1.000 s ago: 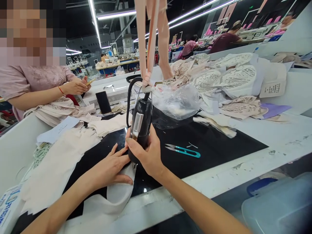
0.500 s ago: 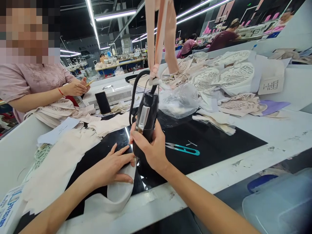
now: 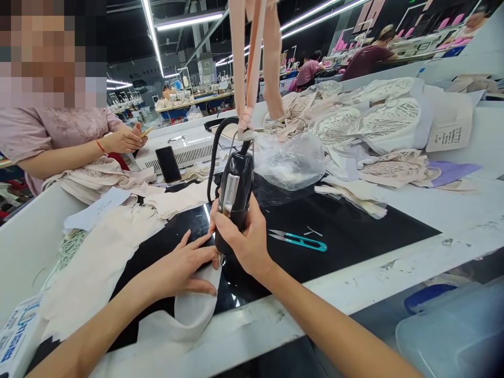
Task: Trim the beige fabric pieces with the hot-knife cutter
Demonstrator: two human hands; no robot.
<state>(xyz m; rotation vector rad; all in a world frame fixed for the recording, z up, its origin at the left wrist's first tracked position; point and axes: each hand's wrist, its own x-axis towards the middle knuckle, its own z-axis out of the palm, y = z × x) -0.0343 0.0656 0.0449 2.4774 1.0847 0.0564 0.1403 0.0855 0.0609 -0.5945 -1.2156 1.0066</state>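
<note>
"While the right hand [image 3: 254,239] grips the black tool [image 3: 241,212] at frame centre, what form does it show?"

"Glossy near-upright cylinder, metal plate [image 3: 231,190], cord [image 3: 213,163] looping off its left."

"The left hand [image 3: 183,269]?"

"Spread, fingers splayed over thin pale cloth [image 3: 195,312], lower centre, just beside the tool. Slim teal snips [image 3: 303,241] lie on the shiny black sheet [image 3: 287,270], right of centre."
</note>
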